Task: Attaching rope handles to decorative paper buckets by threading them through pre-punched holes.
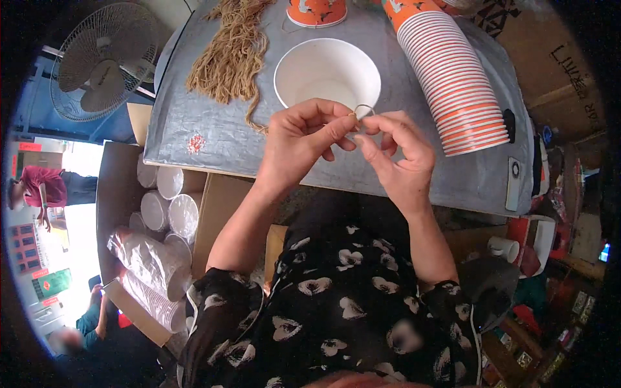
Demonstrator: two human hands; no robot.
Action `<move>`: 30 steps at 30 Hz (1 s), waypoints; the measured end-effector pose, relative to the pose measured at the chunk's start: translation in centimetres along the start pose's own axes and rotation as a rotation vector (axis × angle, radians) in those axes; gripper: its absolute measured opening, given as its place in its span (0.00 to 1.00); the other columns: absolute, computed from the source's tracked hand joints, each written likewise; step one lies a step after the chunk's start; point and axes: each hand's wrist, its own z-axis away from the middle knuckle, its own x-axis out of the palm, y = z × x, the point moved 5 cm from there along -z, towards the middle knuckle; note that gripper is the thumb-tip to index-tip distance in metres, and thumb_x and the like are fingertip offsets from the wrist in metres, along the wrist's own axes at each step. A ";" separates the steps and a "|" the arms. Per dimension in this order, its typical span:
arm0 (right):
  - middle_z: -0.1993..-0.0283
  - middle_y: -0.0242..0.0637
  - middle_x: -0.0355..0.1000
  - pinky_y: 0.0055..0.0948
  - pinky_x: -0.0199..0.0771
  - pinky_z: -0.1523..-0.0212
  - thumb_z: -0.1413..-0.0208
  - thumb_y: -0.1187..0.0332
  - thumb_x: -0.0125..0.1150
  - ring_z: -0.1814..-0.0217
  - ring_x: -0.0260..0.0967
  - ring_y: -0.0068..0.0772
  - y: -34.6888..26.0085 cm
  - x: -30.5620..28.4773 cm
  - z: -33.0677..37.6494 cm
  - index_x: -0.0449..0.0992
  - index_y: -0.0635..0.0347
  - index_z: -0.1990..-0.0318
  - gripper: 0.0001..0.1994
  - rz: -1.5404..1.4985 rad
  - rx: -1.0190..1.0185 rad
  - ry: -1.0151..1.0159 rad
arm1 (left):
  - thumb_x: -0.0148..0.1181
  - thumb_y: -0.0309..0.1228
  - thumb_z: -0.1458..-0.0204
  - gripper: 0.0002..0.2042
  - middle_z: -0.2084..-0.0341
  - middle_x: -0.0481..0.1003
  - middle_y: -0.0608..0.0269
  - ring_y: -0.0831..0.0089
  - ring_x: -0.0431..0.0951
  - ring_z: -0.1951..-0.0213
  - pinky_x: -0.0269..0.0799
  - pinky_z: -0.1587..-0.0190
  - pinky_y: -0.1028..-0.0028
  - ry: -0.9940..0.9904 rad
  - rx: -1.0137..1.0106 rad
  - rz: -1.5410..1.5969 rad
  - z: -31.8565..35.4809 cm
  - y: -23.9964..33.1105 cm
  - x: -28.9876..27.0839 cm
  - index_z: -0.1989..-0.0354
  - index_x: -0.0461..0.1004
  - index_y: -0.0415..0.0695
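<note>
My left hand and my right hand meet fingertip to fingertip above the near side of a white paper tub. Both are closed in a pinch. Between them shows a thin curved loop, which could be cord or wire; its ends are hidden by my fingers. The tub stands upright on the grey table, its inside facing up. Left of it lies a bundle of tan cords, with one strand trailing toward my left wrist.
A long stack of nested orange-and-white paper tubs lies on the table's right. Behind the white tub is an orange tub. An open carton with wrapped white tubs stands at lower left, below a fan. Two people are farther left.
</note>
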 end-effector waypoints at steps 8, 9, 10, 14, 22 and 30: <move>0.63 0.34 0.77 0.23 0.73 0.68 0.49 0.77 0.69 0.64 0.75 0.26 0.7 0.0 0.4 0.81 0.61 0.60 0.08 0.047 -0.044 0.007 | 0.65 0.29 0.42 0.08 0.68 0.82 0.62 0.77 0.83 0.67 0.74 0.69 0.81 -0.031 -0.020 0.031 0.0 -0.6 0.6 0.58 0.79 0.39; 0.63 0.34 0.77 0.23 0.73 0.68 0.48 0.78 0.68 0.64 0.74 0.25 0.8 -0.1 0.4 0.81 0.61 0.60 0.08 0.031 -0.046 0.012 | 0.65 0.28 0.42 0.09 0.67 0.82 0.61 0.75 0.83 0.65 0.76 0.67 0.80 -0.026 -0.005 0.049 0.2 -0.7 0.6 0.57 0.79 0.38; 0.63 0.34 0.77 0.23 0.73 0.68 0.47 0.78 0.67 0.65 0.74 0.25 0.9 -0.2 0.4 0.81 0.61 0.60 0.07 0.016 -0.048 0.016 | 0.65 0.27 0.42 0.09 0.66 0.82 0.61 0.74 0.83 0.64 0.78 0.65 0.79 -0.021 0.010 0.067 0.3 -0.7 0.7 0.55 0.79 0.37; 0.63 0.34 0.77 0.23 0.73 0.69 0.45 0.79 0.66 0.65 0.74 0.24 0.8 -0.4 0.6 0.80 0.62 0.60 0.06 -0.012 -0.024 -0.006 | 0.65 0.26 0.43 0.11 0.64 0.82 0.59 0.72 0.84 0.62 0.80 0.60 0.77 -0.034 -0.010 0.078 0.5 -0.7 0.8 0.53 0.78 0.36; 0.64 0.31 0.76 0.18 0.68 0.66 0.45 0.81 0.64 0.66 0.70 0.17 1.0 -0.3 0.7 0.80 0.64 0.61 0.06 -0.064 0.046 -0.037 | 0.65 0.30 0.42 0.12 0.67 0.83 0.65 0.80 0.83 0.69 0.66 0.78 0.85 -0.048 -0.134 -0.226 0.4 -0.1 0.3 0.53 0.80 0.39; 0.66 0.27 0.74 0.16 0.67 0.67 0.44 0.77 0.67 0.68 0.67 0.13 2.0 -0.4 0.8 0.80 0.63 0.62 0.04 -0.163 0.201 -0.129 | 0.64 0.30 0.42 0.07 0.69 0.82 0.67 0.82 0.83 0.67 0.68 0.77 0.85 -0.077 -0.134 -0.211 0.5 0.0 0.3 0.58 0.79 0.41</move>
